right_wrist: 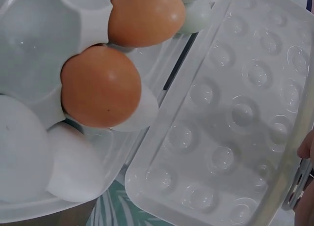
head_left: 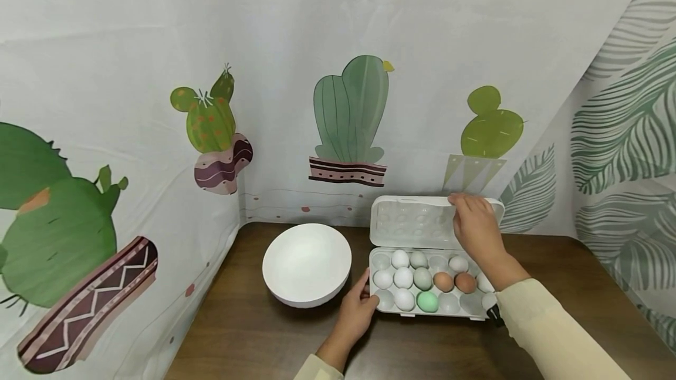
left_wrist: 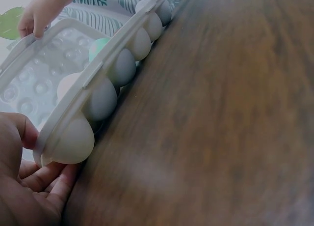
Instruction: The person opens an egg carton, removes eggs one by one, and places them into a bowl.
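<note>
Plastic egg carton [head_left: 429, 304] steadied by left hand [head_left: 355, 313], fingers apparently curled on corner; lid [head_left: 412, 221] pinched upright by right hand [head_left: 475, 224]. Eggs [head_left: 422, 279] possibly jolted if lid slipped.

Your left hand [head_left: 357, 311] reaches forward from the near edge, palm turned inward, thumb up and fingers loosely curled underneath, as the left wrist view shows. Your right hand [head_left: 477, 224] stretches farther out and higher, wrist bent downward, its fingertips [head_left: 455, 199] hooked forward and pinching. Both forearms wear pale cream sleeves [head_left: 549, 327], the right crossing diagonally from the lower right.
</note>
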`<state>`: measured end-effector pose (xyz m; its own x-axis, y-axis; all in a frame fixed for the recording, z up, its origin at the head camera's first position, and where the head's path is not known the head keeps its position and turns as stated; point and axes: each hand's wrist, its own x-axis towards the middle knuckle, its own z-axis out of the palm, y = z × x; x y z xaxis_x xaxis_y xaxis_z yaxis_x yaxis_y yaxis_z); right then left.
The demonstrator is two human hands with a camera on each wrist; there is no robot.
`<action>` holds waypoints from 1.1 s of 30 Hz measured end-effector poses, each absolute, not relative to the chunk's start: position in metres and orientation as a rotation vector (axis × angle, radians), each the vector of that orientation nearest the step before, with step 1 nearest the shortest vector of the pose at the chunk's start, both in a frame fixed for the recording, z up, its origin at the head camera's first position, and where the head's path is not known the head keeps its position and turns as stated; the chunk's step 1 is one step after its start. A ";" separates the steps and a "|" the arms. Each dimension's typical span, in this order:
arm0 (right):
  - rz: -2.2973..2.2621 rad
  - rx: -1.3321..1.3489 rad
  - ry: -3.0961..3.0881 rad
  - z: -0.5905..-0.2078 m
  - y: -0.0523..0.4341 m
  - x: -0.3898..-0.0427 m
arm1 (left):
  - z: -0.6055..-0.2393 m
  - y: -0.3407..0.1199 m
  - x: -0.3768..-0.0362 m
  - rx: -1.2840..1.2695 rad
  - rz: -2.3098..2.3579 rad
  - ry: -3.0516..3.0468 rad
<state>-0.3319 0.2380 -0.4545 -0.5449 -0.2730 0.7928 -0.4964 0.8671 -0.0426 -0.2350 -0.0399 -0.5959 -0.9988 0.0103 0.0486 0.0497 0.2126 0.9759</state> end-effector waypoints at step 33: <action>0.490 0.361 -2.361 -0.467 0.275 -0.328 | -0.595 -0.040 -0.234 -0.036 -1.911 -2.458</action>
